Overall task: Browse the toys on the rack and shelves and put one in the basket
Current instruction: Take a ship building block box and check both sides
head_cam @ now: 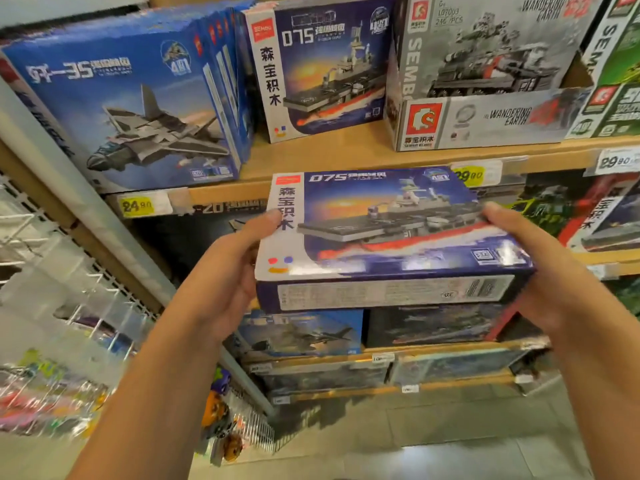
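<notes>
075 ship brick-set box [391, 233] mid-frame, tilted | left hand [228, 271] grips left end | right hand [540, 271] grips right end | wooden shelf [346, 157] behind

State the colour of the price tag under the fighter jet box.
Yellow, seen in the head view: the price tag below the fighter jet box.

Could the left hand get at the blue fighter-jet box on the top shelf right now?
Probably not: the left hand grips the blue 075 warship box together with the right hand; the blue fighter-jet box itself stands unobstructed.
</notes>
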